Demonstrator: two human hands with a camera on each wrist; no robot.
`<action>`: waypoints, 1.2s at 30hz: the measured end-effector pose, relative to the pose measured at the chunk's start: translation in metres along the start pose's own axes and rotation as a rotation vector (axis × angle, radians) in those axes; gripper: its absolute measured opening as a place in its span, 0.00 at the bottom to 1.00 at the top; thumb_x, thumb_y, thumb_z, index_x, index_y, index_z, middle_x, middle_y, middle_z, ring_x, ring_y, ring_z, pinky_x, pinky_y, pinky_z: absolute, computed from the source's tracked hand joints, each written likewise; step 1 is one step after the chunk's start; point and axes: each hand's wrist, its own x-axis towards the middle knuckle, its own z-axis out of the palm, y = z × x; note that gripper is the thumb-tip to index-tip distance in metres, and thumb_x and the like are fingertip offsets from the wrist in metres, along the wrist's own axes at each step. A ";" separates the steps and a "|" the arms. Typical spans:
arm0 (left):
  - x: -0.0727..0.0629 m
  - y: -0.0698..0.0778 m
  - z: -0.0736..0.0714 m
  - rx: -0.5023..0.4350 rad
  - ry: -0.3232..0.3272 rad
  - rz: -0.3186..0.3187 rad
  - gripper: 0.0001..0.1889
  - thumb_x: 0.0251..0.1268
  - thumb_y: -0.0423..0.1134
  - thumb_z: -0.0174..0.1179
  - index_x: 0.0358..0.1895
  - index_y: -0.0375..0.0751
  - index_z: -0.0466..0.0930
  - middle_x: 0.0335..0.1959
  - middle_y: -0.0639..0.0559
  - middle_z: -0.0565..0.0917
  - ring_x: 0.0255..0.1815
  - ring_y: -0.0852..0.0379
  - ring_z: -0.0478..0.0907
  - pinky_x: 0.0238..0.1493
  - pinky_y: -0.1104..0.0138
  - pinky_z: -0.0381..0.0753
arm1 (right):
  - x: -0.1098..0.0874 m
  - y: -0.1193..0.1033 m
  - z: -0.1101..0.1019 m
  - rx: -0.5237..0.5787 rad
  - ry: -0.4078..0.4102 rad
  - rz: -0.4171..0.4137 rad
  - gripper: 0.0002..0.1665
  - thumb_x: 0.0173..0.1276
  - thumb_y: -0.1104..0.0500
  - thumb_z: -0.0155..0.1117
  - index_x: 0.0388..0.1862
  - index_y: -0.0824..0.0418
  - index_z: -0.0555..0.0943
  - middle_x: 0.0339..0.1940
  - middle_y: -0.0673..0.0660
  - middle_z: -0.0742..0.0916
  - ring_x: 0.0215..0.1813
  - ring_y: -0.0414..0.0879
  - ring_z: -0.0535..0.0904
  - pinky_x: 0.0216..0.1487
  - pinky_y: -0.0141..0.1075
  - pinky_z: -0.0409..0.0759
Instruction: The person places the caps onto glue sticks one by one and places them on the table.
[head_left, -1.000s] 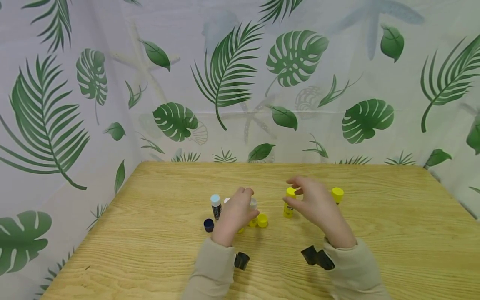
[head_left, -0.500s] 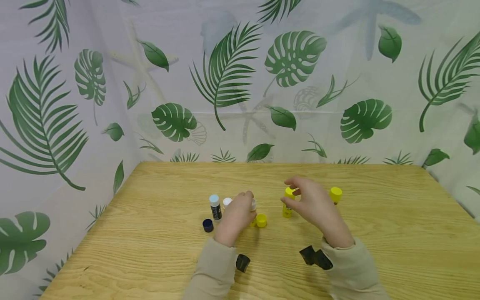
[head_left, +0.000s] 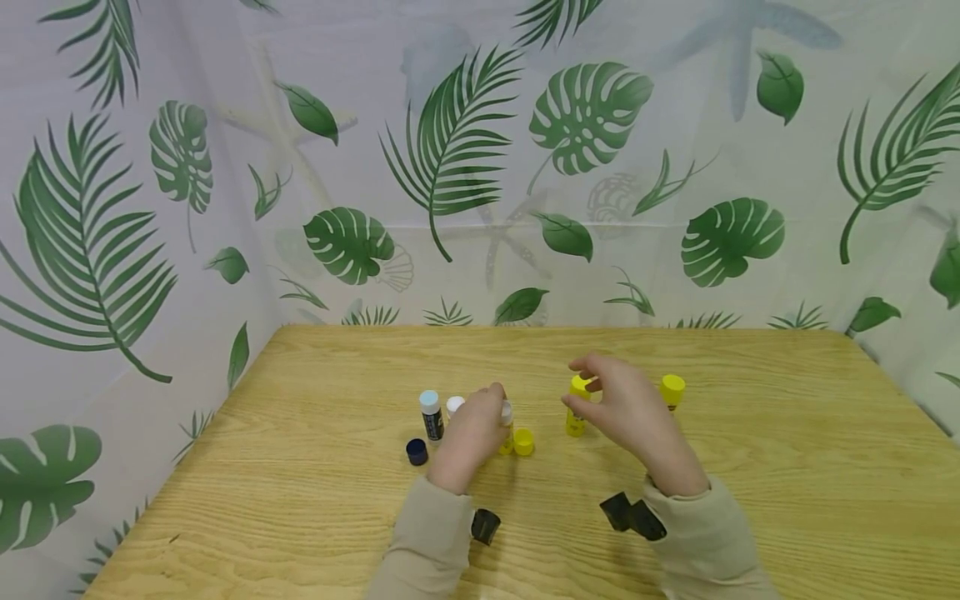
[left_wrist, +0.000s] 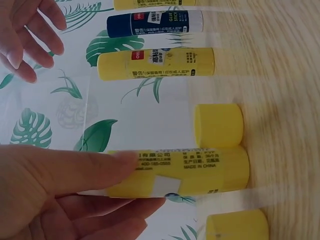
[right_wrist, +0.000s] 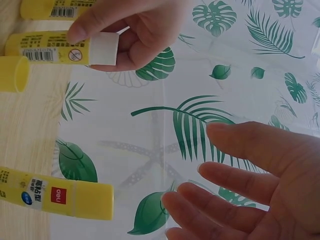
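Note:
My left hand pinches an uncapped yellow glue stick near its white top, thumb on one side and fingers behind. The stick stands upright on the table, its yellow cap beside it. My right hand hovers with spread, relaxed fingers by a capped yellow glue stick, apart from it in the right wrist view. Left of my left hand stand an uncapped dark glue stick with a pale top, its navy cap in front, and another white-topped stick, mostly hidden.
Another yellow glue stick stands to the right, partly behind my right hand. A capped navy glue stick shows in the left wrist view between yellow ones. A second yellow cap lies on the wooden table. Leaf-printed cloth hangs behind.
My left hand has shifted slightly and lowered around the yellow glue stick, uncovering more of the white-topped stick behind it. The right hand has stayed nearly still.

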 end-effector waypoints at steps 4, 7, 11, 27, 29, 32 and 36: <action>-0.001 0.001 -0.005 -0.027 -0.014 -0.010 0.12 0.52 0.28 0.60 0.40 0.34 0.72 0.35 0.43 0.77 0.35 0.50 0.76 0.33 0.64 0.76 | 0.000 0.000 0.001 -0.001 -0.008 0.002 0.22 0.56 0.59 0.64 0.49 0.67 0.74 0.44 0.63 0.79 0.42 0.55 0.77 0.40 0.45 0.76; -0.002 0.001 -0.010 -0.063 -0.014 -0.023 0.12 0.52 0.28 0.60 0.41 0.34 0.72 0.36 0.43 0.77 0.35 0.51 0.76 0.33 0.64 0.75 | 0.001 0.000 0.001 -0.004 -0.010 -0.006 0.22 0.56 0.59 0.64 0.49 0.67 0.74 0.44 0.63 0.79 0.42 0.54 0.77 0.40 0.45 0.75; -0.006 0.002 -0.019 -0.104 0.003 -0.023 0.12 0.52 0.29 0.59 0.41 0.35 0.71 0.35 0.44 0.75 0.34 0.52 0.74 0.33 0.64 0.74 | 0.003 0.000 0.004 -0.002 -0.011 -0.024 0.21 0.56 0.59 0.64 0.48 0.67 0.75 0.43 0.63 0.80 0.41 0.54 0.77 0.39 0.44 0.76; -0.018 0.012 -0.040 -0.076 0.246 0.081 0.15 0.49 0.36 0.62 0.42 0.40 0.73 0.34 0.51 0.77 0.21 0.59 0.69 0.19 0.70 0.69 | 0.016 0.007 0.046 0.036 -0.110 -0.033 0.19 0.54 0.61 0.66 0.45 0.67 0.76 0.41 0.61 0.80 0.41 0.54 0.77 0.38 0.42 0.76; -0.019 0.013 -0.041 -0.083 0.283 0.103 0.15 0.49 0.36 0.62 0.42 0.40 0.73 0.34 0.52 0.77 0.19 0.60 0.68 0.17 0.71 0.67 | 0.018 0.007 0.053 0.026 -0.123 -0.042 0.19 0.54 0.62 0.66 0.44 0.68 0.76 0.39 0.62 0.80 0.40 0.54 0.76 0.38 0.42 0.76; -0.020 0.015 -0.042 -0.101 0.326 0.133 0.14 0.49 0.36 0.62 0.41 0.40 0.73 0.34 0.51 0.77 0.19 0.61 0.69 0.17 0.72 0.67 | 0.020 0.008 0.064 0.008 -0.154 -0.049 0.19 0.52 0.64 0.67 0.43 0.70 0.76 0.38 0.63 0.80 0.39 0.54 0.76 0.38 0.42 0.75; -0.022 0.016 -0.043 -0.092 0.340 0.179 0.14 0.51 0.38 0.62 0.42 0.41 0.76 0.34 0.52 0.77 0.23 0.62 0.71 0.21 0.73 0.69 | 0.021 0.009 0.079 -0.001 -0.205 -0.040 0.18 0.51 0.65 0.68 0.42 0.69 0.77 0.39 0.62 0.81 0.40 0.53 0.76 0.40 0.43 0.75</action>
